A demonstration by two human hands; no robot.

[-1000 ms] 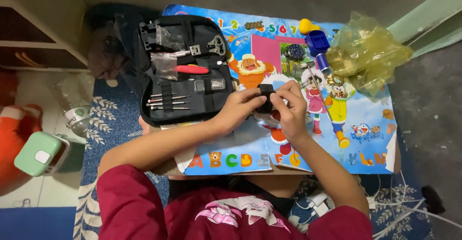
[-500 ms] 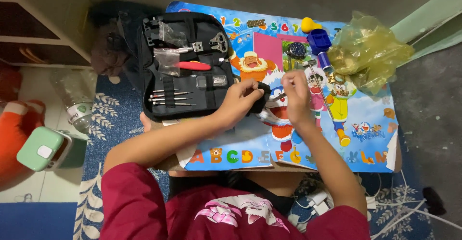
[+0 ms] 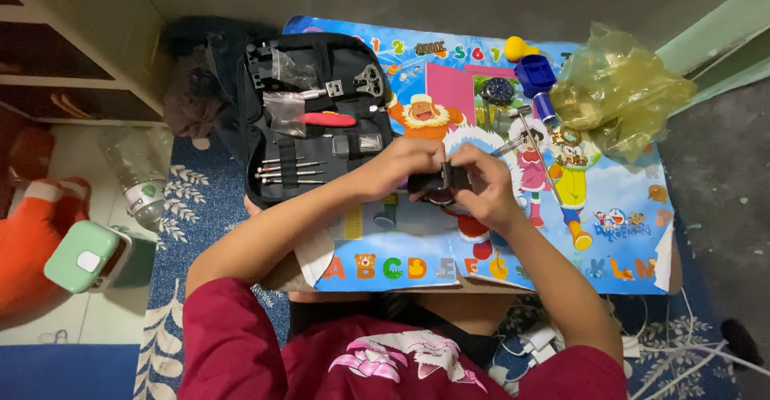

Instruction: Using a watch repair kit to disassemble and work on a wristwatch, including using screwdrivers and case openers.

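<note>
Both hands close their grip on one small black part: left hand [image 3: 405, 163] and right hand [image 3: 481, 187] pinch it from either side, fingers curled tight; the part [image 3: 437, 181] sits just right of the open black case [image 3: 321, 119], above the bright table [image 3: 513, 247]; it looks dark, blocky, mostly hidden by fingers, so its detail cannot be told; it might slip from so small a pinch and fall among the loose bits right of the case, near the watch [image 3: 499, 90] and yellow bag [image 3: 618, 87].
</note>
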